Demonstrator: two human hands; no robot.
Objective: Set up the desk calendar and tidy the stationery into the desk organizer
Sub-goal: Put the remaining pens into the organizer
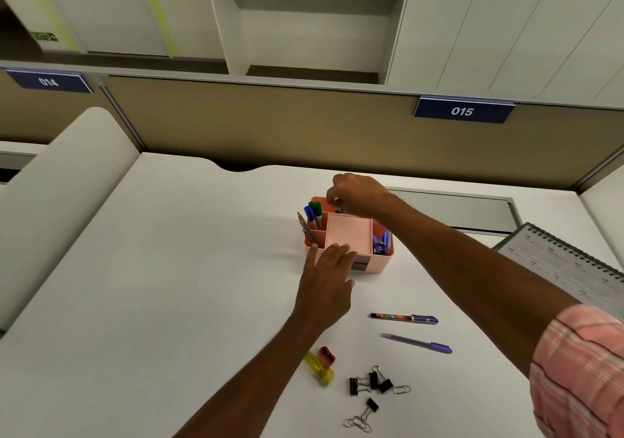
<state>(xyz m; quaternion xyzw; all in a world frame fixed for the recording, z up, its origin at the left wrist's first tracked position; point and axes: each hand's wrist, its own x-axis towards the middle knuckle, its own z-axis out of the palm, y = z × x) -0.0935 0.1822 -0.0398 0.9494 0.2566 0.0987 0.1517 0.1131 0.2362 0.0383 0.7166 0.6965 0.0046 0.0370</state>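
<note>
Left hand point(329, 268) rested on the organizer point(378, 263), fingers straight; right hand point(358, 194) curled, hold unclear. Snagging could topple the markers point(314, 214).

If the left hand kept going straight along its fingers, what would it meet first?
The pink desk organizer: the fingertips of the left hand already lie at its front rim, though contact is unclear.

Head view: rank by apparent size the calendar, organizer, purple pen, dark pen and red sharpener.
1. calendar, though partly cut off by the frame edge
2. organizer
3. purple pen and dark pen: alike, not ranked
4. sharpener
</note>
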